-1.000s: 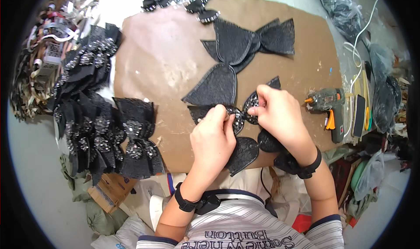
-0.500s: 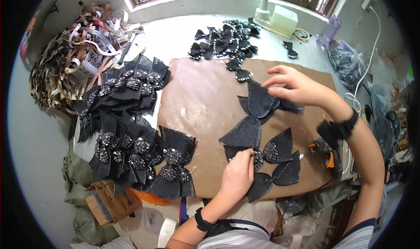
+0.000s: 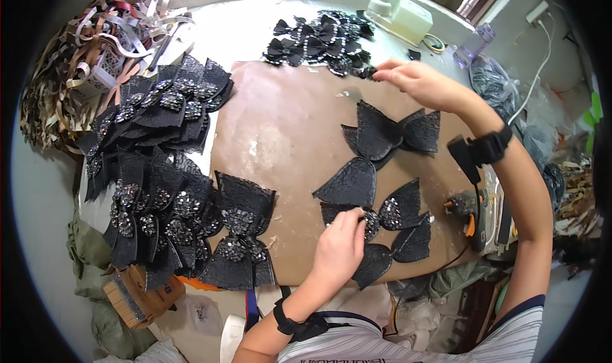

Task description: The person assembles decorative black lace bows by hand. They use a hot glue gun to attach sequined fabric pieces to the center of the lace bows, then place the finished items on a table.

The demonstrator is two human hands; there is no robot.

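My left hand (image 3: pixel 340 248) is closed in a pinch at the sequined middle of a large black bow (image 3: pixel 409 219), partly covering it. Just above lies a black bow piece (image 3: pixel 349 183) with stitched edges, touching another large black bow (image 3: pixel 380 133). My right hand (image 3: pixel 424 85) reaches to the far side of the brown board (image 3: pixel 280 133). Its thumb and fingers are pinched together at a small black bow (image 3: pixel 365 72), beside the pile of small black bows (image 3: pixel 319 41) with bead trim.
Large sequined black bows (image 3: pixel 172 216) lie in overlapping rows at left, with a heap of strips (image 3: pixel 76 57) behind. A glue gun (image 3: pixel 465 207) rests at the board's right edge. At the back stand a white bottle (image 3: pixel 381 2), a square container (image 3: pixel 410 20) and a clear bottle (image 3: pixel 475 47).
My right hand has left the large bow and moved away from me to the small bows, closing its fingers there. My left hand stays at the sequined bow. The view has shifted slightly.
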